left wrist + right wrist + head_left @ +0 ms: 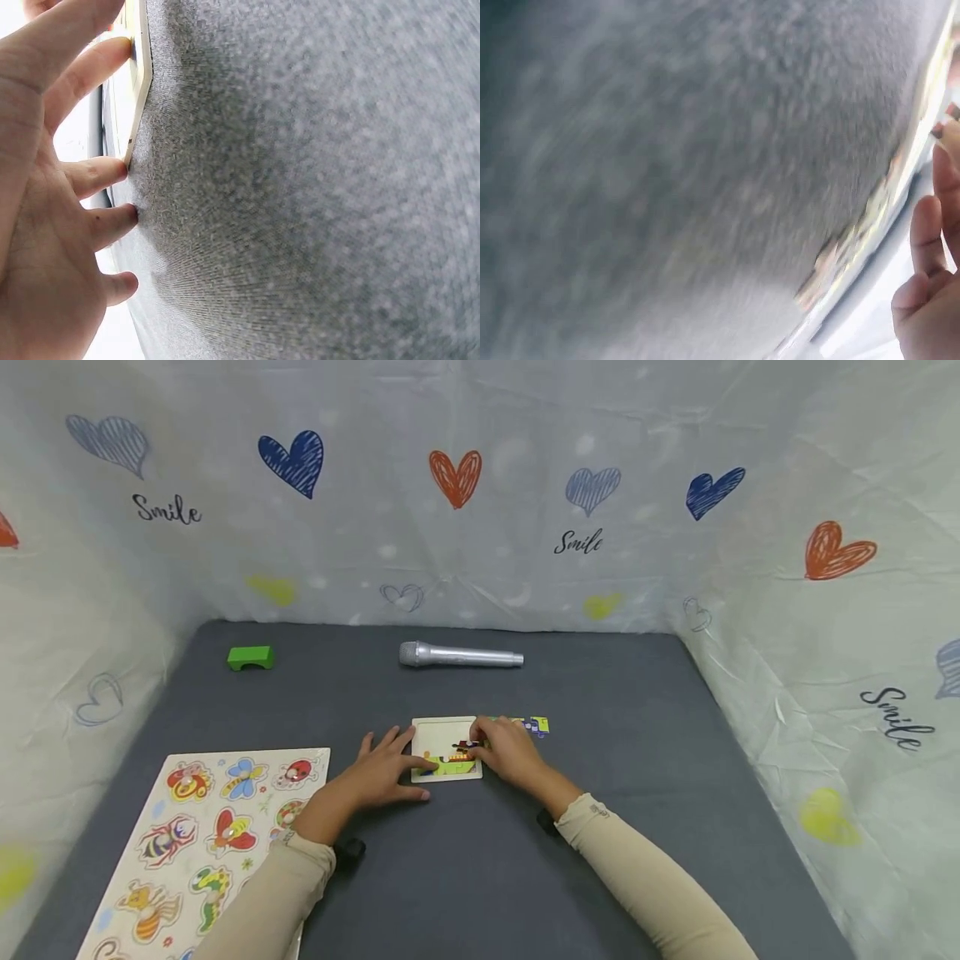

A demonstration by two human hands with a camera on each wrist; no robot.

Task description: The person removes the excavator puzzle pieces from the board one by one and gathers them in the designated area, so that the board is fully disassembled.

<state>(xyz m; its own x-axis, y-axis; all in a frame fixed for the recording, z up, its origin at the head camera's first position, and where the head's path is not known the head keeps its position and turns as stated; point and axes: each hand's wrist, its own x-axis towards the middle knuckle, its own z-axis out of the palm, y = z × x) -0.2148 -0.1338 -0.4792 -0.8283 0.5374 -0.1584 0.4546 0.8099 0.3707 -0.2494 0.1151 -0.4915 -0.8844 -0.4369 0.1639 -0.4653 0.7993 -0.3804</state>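
A small jigsaw tray [435, 732] lies on the dark table, with joined green and yellow pieces [453, 767] along its lower part. My left hand [381, 774] is spread at the tray's left side. One of its fingers rests on the lower pieces, and others touch the rim [139, 105]. Over the tray's right side, my right hand [512, 752] pinches a puzzle piece [462, 745] with dark and red markings. Only a bit of that piece shows in the right wrist view. Loose puzzle pieces [538, 725] lie just beyond the right hand, partly hidden by it.
A large wooden insect puzzle board [255, 768] lies at the left, partly under the left forearm. At the back are a silver microphone [468, 656] and a green arched block [251, 657]. White cloth with hearts [517, 552] encloses the table's back and sides.
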